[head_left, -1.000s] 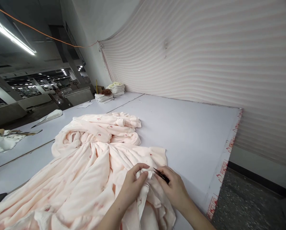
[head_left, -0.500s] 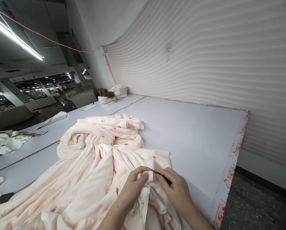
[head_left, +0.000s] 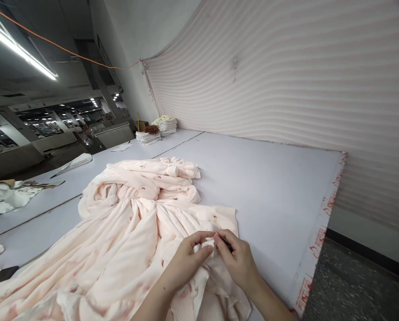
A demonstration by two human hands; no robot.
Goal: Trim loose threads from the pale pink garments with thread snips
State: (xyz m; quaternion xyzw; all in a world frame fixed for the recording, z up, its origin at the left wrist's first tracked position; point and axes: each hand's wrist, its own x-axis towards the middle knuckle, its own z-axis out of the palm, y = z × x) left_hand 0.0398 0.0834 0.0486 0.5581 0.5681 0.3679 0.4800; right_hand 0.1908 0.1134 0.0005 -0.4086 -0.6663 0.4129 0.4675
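A pale pink plush garment [head_left: 126,249] with small red motifs lies bunched and pleated over the near part of the table. My left hand [head_left: 193,252] is closed on an edge of its cloth, thumb and index finger pinching a whitish fold. Close beside it, my right hand [head_left: 234,256] grips a slim dark tool [head_left: 225,243], mostly hidden in the palm, so I cannot make out its kind. The fingertips of both hands almost meet above the fold. Loose cloth hangs down below the hands.
The pale table [head_left: 269,191] has a right edge with red-printed tape. At the back stand stacks of folded white cloth [head_left: 166,125]. White scraps [head_left: 10,198] lie at left, near a dark flat object [head_left: 2,275]. Striped sheeting [head_left: 269,80] hangs behind.
The fingertips of my right hand have risen a little and come closer to those of my left hand. The dark tool now sits more upright in the right hand. The garment stays put.
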